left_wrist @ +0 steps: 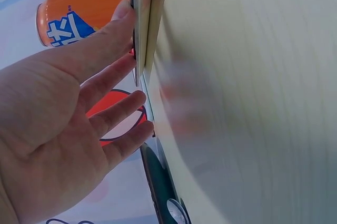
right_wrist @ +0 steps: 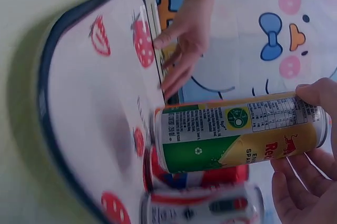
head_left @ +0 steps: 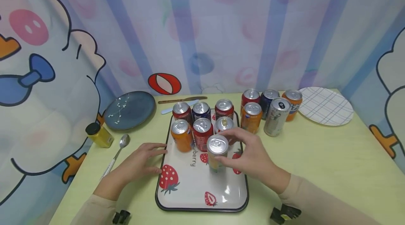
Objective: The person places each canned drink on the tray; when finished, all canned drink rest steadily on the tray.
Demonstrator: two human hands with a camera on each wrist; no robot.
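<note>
My right hand (head_left: 253,156) grips a gold and green drink can (head_left: 217,147) near its top, thumb on one side and fingers on the other. The can is upright, its base close over the white strawberry-print tray (head_left: 190,195); in the right wrist view its printed side (right_wrist: 242,129) shows. Beside the tray's left edge, my left hand (head_left: 140,161) has its fingers spread, fingertips right at the rim. On the tray's far half stand an orange can (head_left: 181,137), a red can (head_left: 203,135), a silver-topped can (head_left: 224,123) partly hidden, and a back row of red and dark blue cans (head_left: 201,109).
Right of the tray stands a group of cans, including a silver one (head_left: 276,119) and an orange one (head_left: 251,119). A checked plate (head_left: 327,107) lies behind them. To the left are a dark plate (head_left: 136,109), a spoon (head_left: 124,141) and a yellow jar (head_left: 101,137); a knife (head_left: 183,100) lies behind.
</note>
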